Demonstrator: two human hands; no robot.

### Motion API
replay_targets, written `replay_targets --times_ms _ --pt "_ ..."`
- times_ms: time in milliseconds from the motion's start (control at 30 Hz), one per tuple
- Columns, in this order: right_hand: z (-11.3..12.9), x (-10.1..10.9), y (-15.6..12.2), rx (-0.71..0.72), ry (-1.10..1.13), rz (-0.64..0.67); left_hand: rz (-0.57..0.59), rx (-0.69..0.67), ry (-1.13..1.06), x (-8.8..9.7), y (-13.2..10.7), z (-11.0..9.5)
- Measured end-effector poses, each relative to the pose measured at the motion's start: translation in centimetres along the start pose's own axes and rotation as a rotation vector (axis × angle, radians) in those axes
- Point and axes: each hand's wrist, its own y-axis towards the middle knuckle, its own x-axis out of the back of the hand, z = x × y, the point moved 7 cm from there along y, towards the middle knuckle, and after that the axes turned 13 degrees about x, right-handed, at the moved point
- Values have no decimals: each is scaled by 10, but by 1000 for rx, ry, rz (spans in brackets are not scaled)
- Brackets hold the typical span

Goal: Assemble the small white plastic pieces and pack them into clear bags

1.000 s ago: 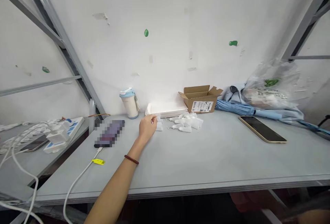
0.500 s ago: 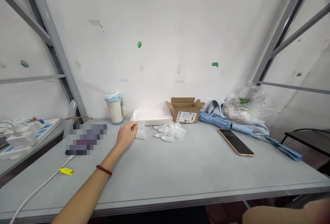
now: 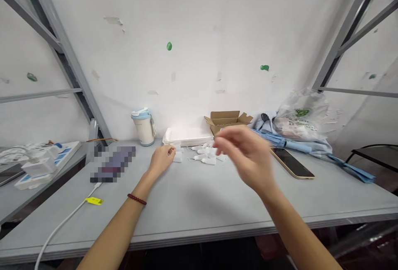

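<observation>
My left hand [image 3: 161,159] rests on the grey table [image 3: 199,203] with its fingers pinched on a small white plastic piece [image 3: 177,155]. To its right lies a heap of small white plastic pieces [image 3: 207,154]. My right hand [image 3: 245,154] is raised above the table in front of that heap, smeared by motion, fingers loosely curled. A white tray [image 3: 188,136] lies behind the heap, against the wall.
An open cardboard box [image 3: 226,121], a blue-lidded cup [image 3: 143,126], a phone [image 3: 291,162], a blue umbrella [image 3: 311,149] and a plastic bag [image 3: 303,114] stand along the back. A blurred dark device [image 3: 112,164] with a white cable [image 3: 62,225] lies at left. Steel frame posts stand on both sides.
My right hand has risen from the lower right edge into the middle, over the table. My left hand stays pinched on the white piece.
</observation>
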Motion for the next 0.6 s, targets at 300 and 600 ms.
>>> replay_targets --times_ms 300,600 --pt "-153 -94 -45 -223 -478 652 28 -35 37 -6 -5 -9" --pt "-149 -120 -63 24 -711 737 100 -104 37 -20 -16 -26"
